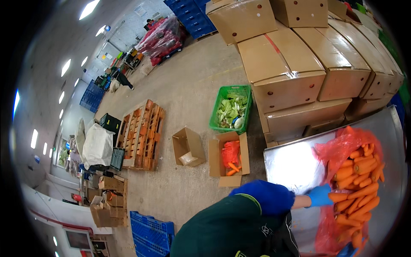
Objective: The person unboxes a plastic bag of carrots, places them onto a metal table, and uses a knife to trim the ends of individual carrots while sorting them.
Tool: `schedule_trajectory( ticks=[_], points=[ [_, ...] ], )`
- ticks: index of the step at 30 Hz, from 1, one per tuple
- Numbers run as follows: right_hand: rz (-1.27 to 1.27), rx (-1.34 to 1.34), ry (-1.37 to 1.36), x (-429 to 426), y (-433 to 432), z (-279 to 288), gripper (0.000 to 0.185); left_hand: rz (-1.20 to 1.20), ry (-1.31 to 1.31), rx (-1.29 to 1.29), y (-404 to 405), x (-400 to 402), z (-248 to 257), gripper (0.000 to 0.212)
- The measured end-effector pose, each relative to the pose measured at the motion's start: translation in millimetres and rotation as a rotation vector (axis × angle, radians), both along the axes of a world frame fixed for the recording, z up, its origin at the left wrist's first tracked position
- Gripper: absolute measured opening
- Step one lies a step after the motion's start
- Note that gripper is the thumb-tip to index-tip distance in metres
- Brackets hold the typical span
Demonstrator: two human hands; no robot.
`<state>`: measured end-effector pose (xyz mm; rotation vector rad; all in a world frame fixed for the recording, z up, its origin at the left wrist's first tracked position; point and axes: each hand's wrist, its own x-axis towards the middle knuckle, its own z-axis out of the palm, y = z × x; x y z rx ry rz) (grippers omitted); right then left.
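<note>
My left hand [320, 196], in a blue glove, reaches over a metal tabletop [289, 163] and touches the near side of a heap of carrots [361, 192]. Its fingertips meet the end of one carrot; whether they grip it or the bag cannot be told. The carrots lie on and partly inside a torn-looking red plastic bag [340, 149], which spreads beyond both ends of the heap. At the lower edge of the picture, my right hand [350, 250], also in blue, shows only in part beside the lowest carrots. Its fingers are hidden.
An open carton [215, 160] holds a red bag and loose carrots. Beside it stand another open carton [189, 147] and a green crate [213, 120] of leafy trimmings. Closed cartons [289, 86] are stacked beyond the table. Wooden pallets [141, 138] and a blue pallet [151, 234] stand behind.
</note>
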<state>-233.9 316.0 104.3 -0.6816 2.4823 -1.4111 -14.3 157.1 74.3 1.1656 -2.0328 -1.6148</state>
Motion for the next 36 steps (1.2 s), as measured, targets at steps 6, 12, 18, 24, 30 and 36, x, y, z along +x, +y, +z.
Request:
schedule_trajectory(
  ticks=[6,12,18,24,30,36],
  points=[
    [0.014,-1.237,-1.145,66.1,127.3,51.0,0.044,-0.172,0.090,0.673,9.9,77.1,102.6,0.048],
    [-0.066,-1.312,-1.240,176.7,15.0,58.2,0.057,-0.186,0.082,0.856,50.1,115.9,142.6,0.041],
    [0.319,-1.476,-1.461,184.9,33.2,78.6,0.076,-0.246,-0.165,0.641,49.9,109.6,148.4,0.035],
    [0.285,-1.127,-1.143,207.0,39.3,110.0,0.075,-0.379,-0.013,0.210,35.3,129.4,151.2,0.031],
    [0.289,-0.744,-0.629,215.5,46.7,170.2,0.068,-0.704,0.013,-1.230,13.3,96.6,242.6,0.062],
    [0.234,-0.685,-0.517,220.0,50.4,160.7,0.063,-0.697,-0.203,-1.440,12.5,77.6,247.2,0.073]
  ],
)
